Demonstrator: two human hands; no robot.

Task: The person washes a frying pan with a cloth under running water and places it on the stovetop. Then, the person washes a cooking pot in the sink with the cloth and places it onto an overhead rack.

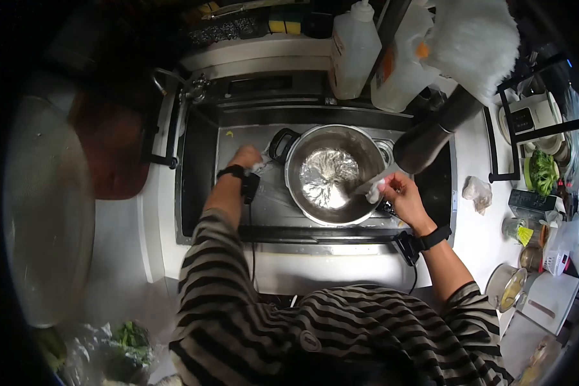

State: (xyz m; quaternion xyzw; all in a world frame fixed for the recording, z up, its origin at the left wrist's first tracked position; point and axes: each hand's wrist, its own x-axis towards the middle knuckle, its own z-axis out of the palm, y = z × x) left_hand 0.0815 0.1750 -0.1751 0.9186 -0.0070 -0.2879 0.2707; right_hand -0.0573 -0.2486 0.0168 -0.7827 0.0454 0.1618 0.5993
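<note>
A metal pot [297,186] with a black handle stands in the sink [238,138]; its inner bottom is shiny. At the pot's right rim, my right hand [402,198] pinches a small white piece, with a thin translucent strip beside it reaching over the pot. My left hand [246,157] is low in the sink, left of the pot handle. Its fingers are partly hidden and blurred, and something whitish shows next to them.
A faucet [198,89] rises at the sink's back left. Large plastic bottles [356,51] stand behind the sink. On the right counter are a crumpled bag [478,194], leafy greens [543,172] and a small pot [507,286]. A brown board [112,145] is at left.
</note>
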